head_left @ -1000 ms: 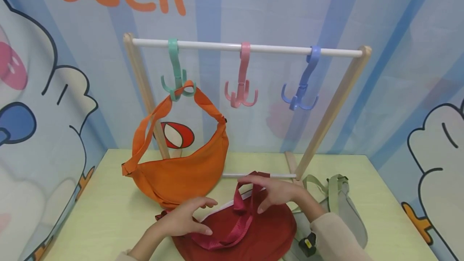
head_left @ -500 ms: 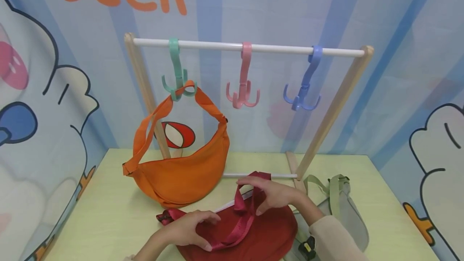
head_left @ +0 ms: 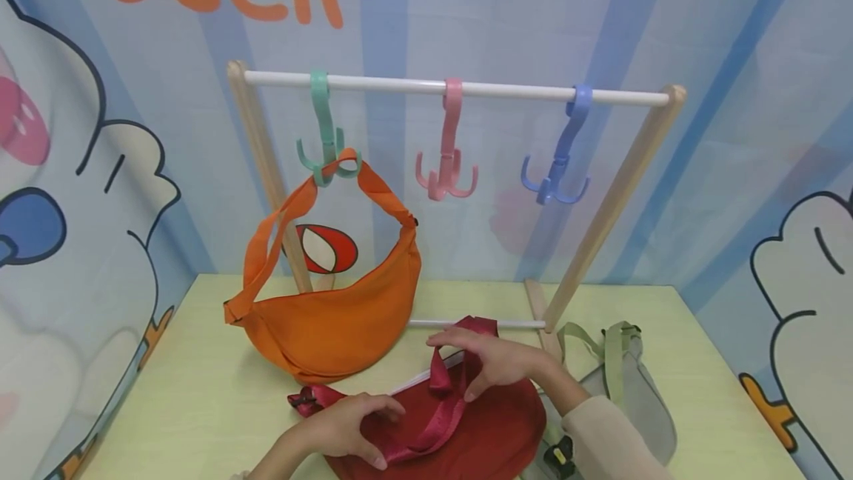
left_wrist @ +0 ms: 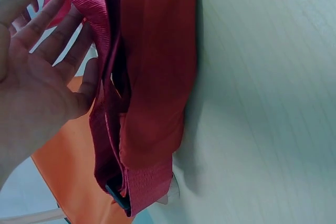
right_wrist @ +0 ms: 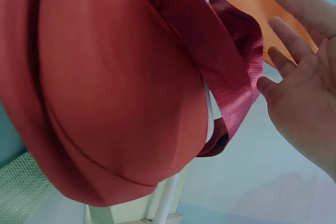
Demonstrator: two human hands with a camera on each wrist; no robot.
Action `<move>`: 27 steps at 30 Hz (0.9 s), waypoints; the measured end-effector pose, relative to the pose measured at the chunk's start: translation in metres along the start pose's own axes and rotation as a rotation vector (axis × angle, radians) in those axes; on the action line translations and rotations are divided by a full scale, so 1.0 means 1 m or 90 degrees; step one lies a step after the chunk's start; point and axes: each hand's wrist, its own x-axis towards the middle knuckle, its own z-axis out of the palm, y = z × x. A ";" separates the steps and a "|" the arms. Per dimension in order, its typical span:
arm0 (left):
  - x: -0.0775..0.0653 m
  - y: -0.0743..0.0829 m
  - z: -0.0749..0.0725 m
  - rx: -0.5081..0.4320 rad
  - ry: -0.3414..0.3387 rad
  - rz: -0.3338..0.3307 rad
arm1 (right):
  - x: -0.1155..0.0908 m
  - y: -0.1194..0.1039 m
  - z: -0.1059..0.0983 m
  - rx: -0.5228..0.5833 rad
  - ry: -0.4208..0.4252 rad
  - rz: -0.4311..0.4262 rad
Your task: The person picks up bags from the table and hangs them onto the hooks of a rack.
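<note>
A dark red waist bag point(head_left: 500, 432) lies on the table at the front, its crimson strap point(head_left: 436, 432) looped loosely over the top. Over the bag's left part, my left hand point(head_left: 346, 427) has its thumb and fingers apart. In the left wrist view its fingertips are right at the strap point(left_wrist: 97, 24), palm showing. My right hand point(head_left: 496, 361) is over the far right end of the bag, fingers reaching across the strap. The right wrist view shows these fingers loosely spread beside the strap point(right_wrist: 231, 77), not curled round it.
Behind stands a wooden rack with a white bar point(head_left: 386, 84). An orange waist bag point(head_left: 340, 324) hangs from its green hook point(head_left: 324, 121); a pink hook point(head_left: 446, 139) and a blue hook point(head_left: 563, 143) hang alongside. A grey-green bag point(head_left: 649, 406) lies at right, partly behind my right arm.
My left hand has moved slightly right and down over the red bag, exposing the buckled strap end at its left. My right hand has shifted slightly left.
</note>
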 end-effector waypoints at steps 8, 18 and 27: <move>0.002 -0.006 0.001 -0.010 -0.015 -0.021 | -0.001 0.006 0.007 -0.019 -0.016 0.035; 0.002 -0.015 0.001 -0.028 -0.015 -0.010 | -0.001 0.013 0.016 -0.093 -0.021 0.023; 0.000 -0.020 0.003 -0.020 -0.002 0.002 | -0.005 0.015 0.020 -0.130 -0.003 0.011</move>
